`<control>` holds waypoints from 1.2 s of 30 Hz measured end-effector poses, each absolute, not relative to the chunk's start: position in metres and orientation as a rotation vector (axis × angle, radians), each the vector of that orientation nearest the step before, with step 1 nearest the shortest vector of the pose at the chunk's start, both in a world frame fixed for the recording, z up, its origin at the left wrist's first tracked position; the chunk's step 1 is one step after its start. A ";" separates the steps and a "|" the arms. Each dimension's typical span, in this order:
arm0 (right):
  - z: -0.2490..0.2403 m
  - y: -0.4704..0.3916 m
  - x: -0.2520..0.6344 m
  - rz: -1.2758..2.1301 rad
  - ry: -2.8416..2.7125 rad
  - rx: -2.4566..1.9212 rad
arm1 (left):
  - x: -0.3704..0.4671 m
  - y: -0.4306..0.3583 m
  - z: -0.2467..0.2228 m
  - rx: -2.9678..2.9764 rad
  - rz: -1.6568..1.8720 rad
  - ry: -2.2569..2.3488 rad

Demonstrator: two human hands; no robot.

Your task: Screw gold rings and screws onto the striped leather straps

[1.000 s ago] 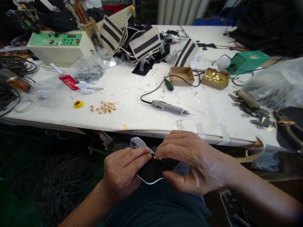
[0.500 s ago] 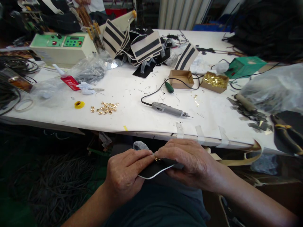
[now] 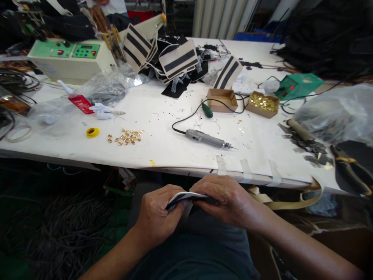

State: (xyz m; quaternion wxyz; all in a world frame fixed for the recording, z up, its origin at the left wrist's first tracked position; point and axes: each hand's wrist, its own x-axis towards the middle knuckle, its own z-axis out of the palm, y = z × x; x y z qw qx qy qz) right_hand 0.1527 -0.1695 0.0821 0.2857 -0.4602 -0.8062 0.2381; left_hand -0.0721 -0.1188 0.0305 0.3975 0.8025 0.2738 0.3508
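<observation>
In front of my lap, above the table's near side, both my hands grip a thin flexible panel (image 3: 184,196) with a white and dark striped face. My left hand (image 3: 155,212) pinches its left end, thumb on the near side. My right hand (image 3: 229,200) is closed round the right end. The panel bends upward in the middle and is seen nearly edge-on. The gold fitting on its black side is out of sight. A grey electric screwdriver (image 3: 205,138) lies on the table beyond my hands, and a pile of small gold clasps (image 3: 128,137) lies left of it.
On the white table (image 3: 180,155) are similar striped panels (image 3: 179,58), a box of gold pieces (image 3: 262,104), an open cardboard box (image 3: 222,100), a red glue bottle (image 3: 81,103), a yellow tape roll (image 3: 92,133) and pliers (image 3: 349,169). A green-topped machine (image 3: 72,62) stands back left.
The panel has been tipped up, so its black side with the gold fitting has turned away and the striped face shows. My left thumb now presses on the near side.
</observation>
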 end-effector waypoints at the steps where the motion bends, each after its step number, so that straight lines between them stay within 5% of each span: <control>1: 0.080 -0.165 0.154 0.678 -2.141 -1.245 | -0.071 -0.116 0.029 1.996 0.834 0.742; 16: 0.049 -0.055 0.174 1.154 -1.688 -1.824 | -0.037 -0.018 0.009 1.625 0.370 0.966; 25: 0.042 -0.027 0.173 1.059 -1.811 -1.989 | -0.036 -0.014 -0.012 2.351 0.820 1.119; 36: 0.040 -0.027 0.166 1.006 -1.809 -2.070 | -0.033 -0.008 -0.025 2.389 0.877 1.016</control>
